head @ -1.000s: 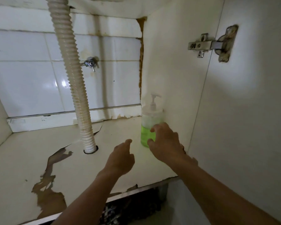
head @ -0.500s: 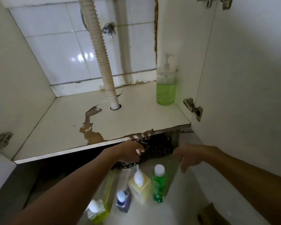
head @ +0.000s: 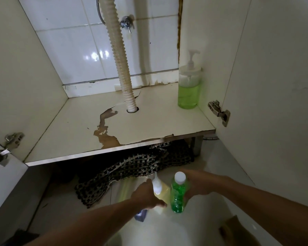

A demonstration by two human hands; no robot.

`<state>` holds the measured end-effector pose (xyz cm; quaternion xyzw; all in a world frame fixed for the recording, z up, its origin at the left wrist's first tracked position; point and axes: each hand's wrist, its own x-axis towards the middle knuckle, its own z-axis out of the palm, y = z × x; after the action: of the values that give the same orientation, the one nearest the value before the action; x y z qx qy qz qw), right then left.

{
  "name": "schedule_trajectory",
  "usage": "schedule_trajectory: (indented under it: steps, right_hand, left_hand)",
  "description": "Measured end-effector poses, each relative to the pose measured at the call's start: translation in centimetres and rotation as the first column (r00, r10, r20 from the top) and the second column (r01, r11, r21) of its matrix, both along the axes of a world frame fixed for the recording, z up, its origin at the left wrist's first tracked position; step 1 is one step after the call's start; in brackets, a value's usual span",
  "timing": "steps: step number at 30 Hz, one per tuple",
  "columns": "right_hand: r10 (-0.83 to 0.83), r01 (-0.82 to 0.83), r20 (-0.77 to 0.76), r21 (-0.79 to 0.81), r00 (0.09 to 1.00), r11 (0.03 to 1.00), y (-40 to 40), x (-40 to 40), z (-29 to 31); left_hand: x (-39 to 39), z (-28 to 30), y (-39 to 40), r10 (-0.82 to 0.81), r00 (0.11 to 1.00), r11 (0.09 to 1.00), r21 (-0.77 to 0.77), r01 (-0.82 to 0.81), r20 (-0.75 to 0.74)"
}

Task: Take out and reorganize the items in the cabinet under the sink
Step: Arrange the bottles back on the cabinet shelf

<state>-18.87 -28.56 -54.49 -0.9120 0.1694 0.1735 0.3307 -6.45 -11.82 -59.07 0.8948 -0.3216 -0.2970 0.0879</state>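
Observation:
On the floor in front of the cabinet stand a green bottle (head: 178, 197) with a white cap and a pale yellow bottle (head: 161, 192) with a white spout. My right hand (head: 196, 185) wraps around the green bottle from the right. My left hand (head: 146, 195) closes on the yellow bottle from the left, thumb across its front. A small blue bottle (head: 140, 215) shows partly under my left wrist. Inside the cabinet, a pump bottle of green liquid (head: 188, 89) stands upright at the right rear of the cabinet floor (head: 158, 121).
A ribbed drain hose (head: 120, 59) runs down through a hole in the peeling cabinet floor. A valve (head: 126, 23) sits on the tiled back wall. The open right door (head: 274, 86) carries a hinge (head: 219, 110). A dark patterned mat (head: 132, 167) lies under the cabinet.
Both hands left the pump bottle and the cabinet and dropped to the floor. They now close on the yellow and green bottles. My view tilted down.

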Motion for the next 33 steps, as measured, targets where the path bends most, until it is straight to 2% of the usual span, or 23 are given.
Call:
schedule_trajectory:
  steps: [3,8,13,17,21,23,25,29,31,33]
  right_hand:
    - [-0.092,0.086,0.041,0.132,0.995,0.988,0.9,-0.1,-0.2]
    - [-0.188,0.168,0.096,0.19,0.977,0.967,1.6,-0.3,-0.5]
    - [-0.171,0.165,0.048,0.109,0.984,0.98,0.0,0.0,2.8]
    - [-0.155,0.156,0.029,-0.006,0.987,0.988,-2.2,0.6,7.4]
    - [-0.196,0.204,0.075,-0.133,0.978,0.97,-4.3,1.6,13.3]
    - [-0.226,0.255,0.159,-0.201,0.961,0.946,-5.1,2.1,16.0]
    - [-0.286,0.353,0.29,-0.212,0.913,0.911,-5.5,2.7,18.2]
    - [-0.387,0.523,0.593,-0.069,0.706,0.849,-6.5,5.9,20.3]
    - [-0.429,0.547,0.64,0.017,0.637,0.837,-7.1,8.4,20.2]
    - [-0.465,0.57,0.637,0.049,0.615,0.82,-8.1,11.0,19.6]
  left_hand:
    - [-0.7,-1.1,0.1,0.062,0.997,0.995,-0.077,-0.059,0.038]
    - [-1.0,-1.3,-0.3,0.1,0.99,0.988,-0.127,-0.087,0.095]
    - [0.6,0.9,-0.6,0.035,0.998,0.983,-0.18,-0.027,0.046]
    - [2.3,5.8,-1.7,-0.059,0.998,0.964,-0.259,0.061,0.015]
    - [4.6,11.9,-3.1,-0.118,0.993,0.919,-0.379,0.109,-0.002]
    - [5.8,14.9,-3.7,-0.134,0.991,0.888,-0.445,0.121,0.002]
    - [7.0,17.5,-4.2,-0.122,0.992,0.837,-0.539,0.095,-0.015]
    - [10.1,19.0,-6.2,-0.01,0.992,0.701,-0.708,-0.084,-0.128]
    - [11.6,18.1,-7.6,0.06,0.984,0.64,-0.75,-0.167,-0.168]
    - [12.9,16.7,-9.0,0.128,0.975,0.592,-0.774,-0.223,-0.182]
